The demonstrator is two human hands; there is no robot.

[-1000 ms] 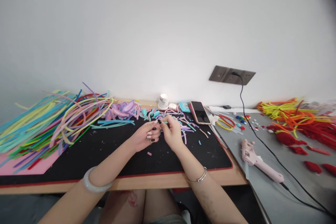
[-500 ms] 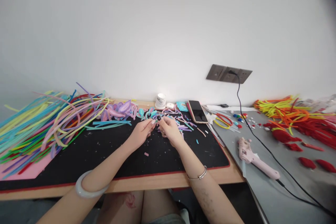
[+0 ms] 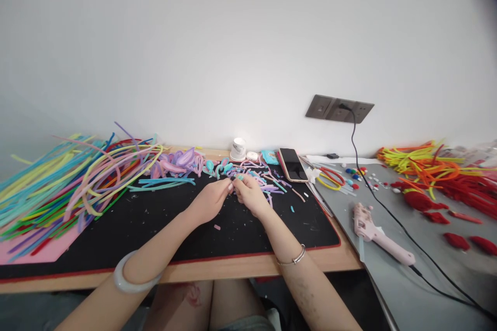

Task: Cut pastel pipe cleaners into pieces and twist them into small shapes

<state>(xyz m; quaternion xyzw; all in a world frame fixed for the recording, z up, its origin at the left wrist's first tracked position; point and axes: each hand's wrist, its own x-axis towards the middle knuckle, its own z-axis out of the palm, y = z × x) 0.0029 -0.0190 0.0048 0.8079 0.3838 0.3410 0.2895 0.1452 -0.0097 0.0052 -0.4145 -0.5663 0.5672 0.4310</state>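
Observation:
My left hand [image 3: 213, 199] is closed in a pinch above the black mat [image 3: 155, 232], its fingertips meeting those of my right hand [image 3: 250, 195]. The right fingers are curled and pinched too. A tiny spot of teal shows at the right fingertips; whatever is between the fingers is too small and covered to make out. Just behind the hands lie bent turquoise pipe cleaner loops [image 3: 222, 167]. Cut pink and purple pipe cleaner pieces [image 3: 274, 189] are scattered beside my right hand. Several straight turquoise pipe cleaners [image 3: 161, 182] rest left of my left hand.
Long multicoloured pipe cleaners [image 3: 77, 186] heap at the left, near purple and pink loops [image 3: 180, 161]. At the back are a paper cup [image 3: 238, 149] and a phone [image 3: 293, 165]. A pink glue gun [image 3: 382, 240], its cord plugged into the wall, lies right of red pieces [image 3: 456, 240].
My left hand has turned so that its back shows more and the fingers point inward. The right thumb has shifted slightly. Both hands stay together in the same place.

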